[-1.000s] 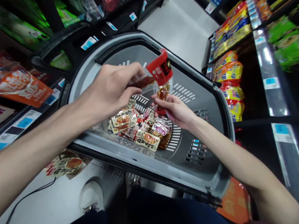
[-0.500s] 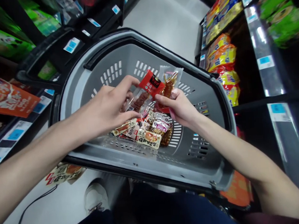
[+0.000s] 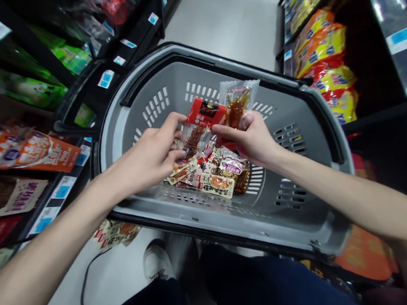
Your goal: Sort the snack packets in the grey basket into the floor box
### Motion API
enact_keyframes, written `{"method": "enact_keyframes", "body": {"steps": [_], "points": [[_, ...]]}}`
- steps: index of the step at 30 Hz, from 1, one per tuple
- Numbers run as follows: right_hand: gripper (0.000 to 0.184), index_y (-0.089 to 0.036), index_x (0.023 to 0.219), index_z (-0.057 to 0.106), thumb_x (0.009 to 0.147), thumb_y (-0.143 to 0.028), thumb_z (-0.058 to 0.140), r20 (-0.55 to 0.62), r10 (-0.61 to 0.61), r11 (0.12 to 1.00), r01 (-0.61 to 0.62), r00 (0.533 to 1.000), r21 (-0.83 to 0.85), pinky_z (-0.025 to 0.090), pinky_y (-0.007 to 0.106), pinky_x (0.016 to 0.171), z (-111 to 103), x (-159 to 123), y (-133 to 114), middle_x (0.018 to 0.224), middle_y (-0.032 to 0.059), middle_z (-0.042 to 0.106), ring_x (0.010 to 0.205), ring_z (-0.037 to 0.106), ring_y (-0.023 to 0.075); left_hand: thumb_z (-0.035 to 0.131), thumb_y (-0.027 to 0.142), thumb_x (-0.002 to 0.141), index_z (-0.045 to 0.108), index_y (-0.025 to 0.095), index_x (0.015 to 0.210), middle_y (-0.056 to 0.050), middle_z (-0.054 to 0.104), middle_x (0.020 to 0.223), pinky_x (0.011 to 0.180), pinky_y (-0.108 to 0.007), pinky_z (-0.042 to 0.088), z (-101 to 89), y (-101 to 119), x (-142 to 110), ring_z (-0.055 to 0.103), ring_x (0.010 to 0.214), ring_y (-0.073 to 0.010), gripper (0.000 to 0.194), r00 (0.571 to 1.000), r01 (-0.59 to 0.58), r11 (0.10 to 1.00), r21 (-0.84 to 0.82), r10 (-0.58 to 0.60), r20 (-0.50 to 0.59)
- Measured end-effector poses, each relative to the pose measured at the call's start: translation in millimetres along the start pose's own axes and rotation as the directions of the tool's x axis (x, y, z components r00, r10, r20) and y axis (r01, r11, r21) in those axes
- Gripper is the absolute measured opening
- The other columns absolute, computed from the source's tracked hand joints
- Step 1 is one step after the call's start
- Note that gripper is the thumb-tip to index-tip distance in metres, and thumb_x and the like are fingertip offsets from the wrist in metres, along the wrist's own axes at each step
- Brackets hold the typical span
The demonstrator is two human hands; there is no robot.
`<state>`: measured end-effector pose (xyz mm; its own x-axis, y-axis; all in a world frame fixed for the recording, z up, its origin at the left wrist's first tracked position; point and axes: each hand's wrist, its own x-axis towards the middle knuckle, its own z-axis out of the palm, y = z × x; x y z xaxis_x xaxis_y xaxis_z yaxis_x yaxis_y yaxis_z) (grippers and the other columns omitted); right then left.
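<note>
A grey shopping basket (image 3: 302, 156) with a black rim lies below both hands. My left hand (image 3: 152, 150) has its fingers curled at the left edge of a red and clear snack packet (image 3: 206, 112) with brown pieces inside. My right hand (image 3: 253, 138) grips a clear vacuum-sealed packet (image 3: 238, 100) of brown food, its thumb pressed on the right edge of the red packet. Beneath them, in the basket, is a pile of small snack packets (image 3: 217, 183), cream, red and purple; the hands partly cover it.
Shelves with green bags (image 3: 46, 90) and orange bags (image 3: 43, 149) flank the basket on the left. Yellow and orange bags (image 3: 333, 68) are stacked on the right shelf. Below the basket are a white shoe (image 3: 156, 262), more packets (image 3: 115, 232) and a black cord (image 3: 83, 286) near the floor.
The view has shifted, so the basket sits farther right. Both hands still hold the packets above the pile; the red packet now lies more level and faces me.
</note>
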<state>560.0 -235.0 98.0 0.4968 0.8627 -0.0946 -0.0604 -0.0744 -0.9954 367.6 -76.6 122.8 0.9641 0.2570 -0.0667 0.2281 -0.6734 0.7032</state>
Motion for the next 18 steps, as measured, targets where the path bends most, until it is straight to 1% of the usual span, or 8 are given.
{"method": "enact_keyframes", "body": {"steps": [3, 5, 9, 11, 13, 15, 17, 18], "points": [[0.039, -0.015, 0.083, 0.070, 0.071, -0.042, 0.096, -0.011, 0.008, 0.999, -0.007, 1.000, 0.031, 0.056, 0.023, 0.053, 1.2, -0.3, -0.8, 0.073, 0.0018, 0.065, 0.059, 0.060, 0.0104, 0.054, 0.023, 0.093, 0.043, 0.021, 0.138, -0.008, 0.071, 0.116, 0.085, -0.028, 0.060, -0.9, 1.6, 0.7, 0.075, 0.099, -0.0191, 0.046, 1.000, 0.022, 0.999, -0.030, -0.022, -0.018], [0.041, -0.015, 0.082, 0.070, 0.070, -0.042, 0.097, -0.004, 0.008, 0.999, -0.008, 1.000, 0.054, 0.056, 0.023, 0.053, 1.3, -0.5, -0.6, 0.073, 0.0018, 0.065, 0.059, 0.059, 0.0101, 0.054, 0.024, 0.094, 0.045, 0.020, 0.135, -0.008, 0.072, 0.113, 0.085, -0.030, 0.059, -0.6, 3.9, 1.7, 0.075, 0.098, -0.0195, 0.042, 0.999, 0.038, 0.999, -0.019, -0.038, -0.035], [0.045, -0.014, 0.083, 0.069, 0.064, -0.041, 0.101, 0.013, 0.019, 0.994, -0.020, 1.000, 0.104, 0.056, 0.023, 0.053, -0.1, -0.4, 1.7, 0.074, 0.0016, 0.064, 0.059, 0.059, 0.0098, 0.052, 0.026, 0.095, 0.048, 0.019, 0.127, -0.008, 0.072, 0.110, 0.078, -0.030, 0.058, 0.9, 9.4, 2.6, 0.074, 0.094, -0.0197, 0.033, 0.998, 0.053, 0.998, -0.035, -0.055, -0.042], [0.046, -0.015, 0.083, 0.068, 0.065, -0.042, 0.100, 0.026, 0.021, 0.994, -0.024, 0.999, 0.103, 0.057, 0.023, 0.052, -2.7, -0.7, 2.6, 0.074, 0.0014, 0.064, 0.060, 0.060, 0.0102, 0.052, 0.027, 0.096, 0.049, 0.019, 0.124, -0.007, 0.073, 0.107, 0.076, -0.030, 0.057, 1.9, 11.4, 2.5, 0.074, 0.092, -0.0197, 0.029, 0.998, 0.054, 0.997, -0.054, -0.056, -0.040], [0.044, -0.015, 0.087, 0.068, 0.070, -0.042, 0.098, 0.079, 0.036, 0.998, -0.040, 0.996, 0.046, 0.054, 0.023, 0.047, -6.9, -1.4, 2.5, 0.074, 0.0019, 0.065, 0.058, 0.060, 0.0113, 0.052, 0.027, 0.097, 0.050, 0.019, 0.122, -0.006, 0.074, 0.102, 0.077, -0.031, 0.057, 2.9, 12.1, 2.7, 0.073, 0.089, -0.0197, 0.026, 0.998, 0.043, 0.997, -0.056, -0.046, -0.044], [0.045, -0.015, 0.097, 0.067, 0.072, -0.038, 0.096, 0.179, 0.071, 0.997, -0.067, 0.981, -0.028, 0.050, 0.023, 0.040, -12.2, -2.3, 1.6, 0.075, 0.0024, 0.066, 0.054, 0.058, 0.0119, 0.051, 0.026, 0.098, 0.050, 0.019, 0.122, -0.005, 0.075, 0.097, 0.079, -0.033, 0.056, 3.8, 11.5, 3.5, 0.072, 0.085, -0.0195, 0.025, 0.998, 0.028, 0.998, -0.053, -0.031, -0.062], [0.050, -0.015, 0.110, 0.064, 0.074, -0.032, 0.095, 0.296, 0.117, 0.992, -0.096, 0.948, -0.086, 0.048, 0.024, 0.038, -17.6, -2.8, 1.0, 0.081, 0.0036, 0.069, 0.054, 0.059, 0.0128, 0.052, 0.026, 0.098, 0.049, 0.020, 0.121, -0.004, 0.075, 0.093, 0.082, -0.035, 0.055, 4.6, 9.7, 4.7, 0.071, 0.082, -0.0191, 0.024, 0.993, 0.023, 0.998, -0.055, -0.029, -0.116], [0.053, -0.015, 0.115, 0.063, 0.075, -0.030, 0.093, 0.350, 0.138, 0.988, -0.106, 0.926, -0.108, 0.050, 0.024, 0.040, -20.0, -2.8, 1.2, 0.085, 0.0048, 0.070, 0.058, 0.061, 0.0140, 0.053, 0.026, 0.098, 0.049, 0.020, 0.121, -0.003, 0.075, 0.094, 0.083, -0.035, 0.055, 5.0, 8.7, 5.3, 0.071, 0.082, -0.0190, 0.024, 0.986, 0.023, 0.998, -0.061, -0.033, -0.160]]}}
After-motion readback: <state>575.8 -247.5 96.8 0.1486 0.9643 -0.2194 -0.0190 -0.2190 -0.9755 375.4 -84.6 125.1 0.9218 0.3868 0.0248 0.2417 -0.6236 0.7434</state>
